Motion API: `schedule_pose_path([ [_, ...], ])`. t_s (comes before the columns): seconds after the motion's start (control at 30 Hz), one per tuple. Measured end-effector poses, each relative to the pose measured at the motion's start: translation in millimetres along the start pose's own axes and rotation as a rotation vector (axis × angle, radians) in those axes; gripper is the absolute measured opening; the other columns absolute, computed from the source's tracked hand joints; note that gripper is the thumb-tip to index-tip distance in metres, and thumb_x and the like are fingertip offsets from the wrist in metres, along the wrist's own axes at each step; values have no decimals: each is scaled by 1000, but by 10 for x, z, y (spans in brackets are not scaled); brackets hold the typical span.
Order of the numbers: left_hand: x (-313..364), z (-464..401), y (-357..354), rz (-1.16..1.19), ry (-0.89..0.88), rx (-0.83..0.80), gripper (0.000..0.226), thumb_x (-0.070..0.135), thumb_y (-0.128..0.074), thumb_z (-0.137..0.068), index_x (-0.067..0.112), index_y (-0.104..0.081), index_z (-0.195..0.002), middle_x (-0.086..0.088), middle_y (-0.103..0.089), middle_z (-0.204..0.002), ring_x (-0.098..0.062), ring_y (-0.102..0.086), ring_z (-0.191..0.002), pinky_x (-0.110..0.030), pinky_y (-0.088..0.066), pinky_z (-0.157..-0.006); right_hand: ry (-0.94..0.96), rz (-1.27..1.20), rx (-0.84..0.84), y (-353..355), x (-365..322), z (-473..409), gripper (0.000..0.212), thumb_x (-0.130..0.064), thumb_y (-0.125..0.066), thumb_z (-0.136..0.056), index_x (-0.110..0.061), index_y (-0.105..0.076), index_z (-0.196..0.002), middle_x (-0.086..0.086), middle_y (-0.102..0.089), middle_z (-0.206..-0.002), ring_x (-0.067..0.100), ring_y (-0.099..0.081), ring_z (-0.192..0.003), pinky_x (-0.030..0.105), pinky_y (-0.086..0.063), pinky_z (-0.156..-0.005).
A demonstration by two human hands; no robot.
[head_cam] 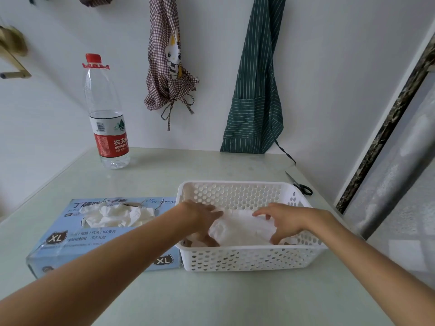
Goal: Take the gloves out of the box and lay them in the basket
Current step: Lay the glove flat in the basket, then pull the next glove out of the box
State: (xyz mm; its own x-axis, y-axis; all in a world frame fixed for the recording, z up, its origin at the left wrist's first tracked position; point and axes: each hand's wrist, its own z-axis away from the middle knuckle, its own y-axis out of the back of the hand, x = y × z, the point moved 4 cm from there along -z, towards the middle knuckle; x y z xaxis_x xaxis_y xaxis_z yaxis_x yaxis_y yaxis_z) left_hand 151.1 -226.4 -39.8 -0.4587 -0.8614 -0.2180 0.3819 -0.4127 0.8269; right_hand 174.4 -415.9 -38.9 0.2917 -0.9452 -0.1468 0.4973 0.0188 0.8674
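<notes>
A white perforated basket (247,257) stands on the table to the right of a light blue glove box (77,234) marked XL. White gloves (117,215) bulge out of the box's top opening. Inside the basket lies a white glove (244,229). My left hand (200,214) reaches over the basket's left wall and holds the glove's left edge between fingers and thumb. My right hand (289,220) is over the glove's right side, fingers arched, with fingertips and thumb touching it. More white glove material shows under the left thumb.
A water bottle (107,114) with a red cap stands at the back left. Black scissors (301,184) lie behind the basket's right corner. Two aprons hang on the wall behind. The table's right edge runs close beside the basket.
</notes>
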Motion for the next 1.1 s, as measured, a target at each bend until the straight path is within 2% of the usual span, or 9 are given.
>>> schedule_pose_path([
  [0.1,-75,-62,-102,-95,23,-30,86,52,-53,-90,26,2,-152,3,-3,-160,-23,-19,-145,-46,-21,-116,-42,74,-67,-66,-9,-82,90,-25,-73,-82,-31,-17,-151,3,-23,-150,25,-39,-132,34,-39,-104],
  [0.2,-62,-72,-110,-191,47,-56,80,29,-57,-93,24,-3,-152,0,-9,-160,-26,-19,-144,-49,-14,-117,-108,125,-92,-75,10,-126,94,-28,-73,-81,-27,-12,-152,3,-13,-155,27,-32,-138,38,-37,-108],
  [0.47,-58,61,-18,-258,56,-32,70,23,-50,-96,27,-9,-152,1,-24,-156,-28,-31,-138,-40,-19,-114,-140,54,-85,-51,-9,-137,94,-21,-74,-80,-24,-15,-152,3,-15,-154,28,-32,-138,38,-37,-108],
  [0.6,-107,105,54,36,-11,184,74,39,-71,-81,22,-35,-144,0,-47,-141,-21,-45,-128,-34,-36,-106,-133,-9,-32,-34,22,-38,90,-22,-75,-79,-23,-21,-151,0,-20,-153,23,-33,-137,33,-37,-108],
  [0.67,-223,303,142,234,-40,356,71,47,-72,-78,26,-42,-139,4,-50,-139,-18,-44,-129,-34,-36,-106,-117,-36,79,77,-33,74,76,-23,-72,-83,-25,-31,-146,-1,-26,-151,19,-37,-133,30,-39,-104],
  [0.83,-989,1087,-86,568,122,719,35,29,-60,-91,37,-55,-125,18,-51,-136,-8,-48,-126,-32,-36,-107,95,-192,437,329,-671,333,41,-28,-62,-90,-34,-51,-129,-14,-53,-128,4,-51,-108,27,-43,-94],
  [0.9,-1311,1299,-412,647,279,759,33,30,-58,-93,38,-55,-124,16,-51,-137,-10,-53,-118,-33,-41,-102,210,-239,538,307,-1111,345,33,-29,-60,-92,-37,-55,-124,-18,-56,-120,2,-51,-106,28,-44,-93],
  [1.0,-1610,1392,-891,754,433,665,29,37,-55,-93,43,-55,-121,14,-56,-131,-12,-56,-91,-31,-49,-81,348,-270,638,215,-1796,255,25,-34,-55,-94,-36,-60,-119,-21,-58,-117,1,-50,-109,24,-41,-88],
  [1.1,-1747,1392,-1130,896,409,584,45,55,-61,-82,41,-55,-124,13,-57,-129,-12,-56,-106,-32,-49,-89,403,-287,665,148,-2279,91,28,-39,-51,-96,-32,-61,-120,-16,-60,-117,3,-48,-112,20,-33,-82],
])
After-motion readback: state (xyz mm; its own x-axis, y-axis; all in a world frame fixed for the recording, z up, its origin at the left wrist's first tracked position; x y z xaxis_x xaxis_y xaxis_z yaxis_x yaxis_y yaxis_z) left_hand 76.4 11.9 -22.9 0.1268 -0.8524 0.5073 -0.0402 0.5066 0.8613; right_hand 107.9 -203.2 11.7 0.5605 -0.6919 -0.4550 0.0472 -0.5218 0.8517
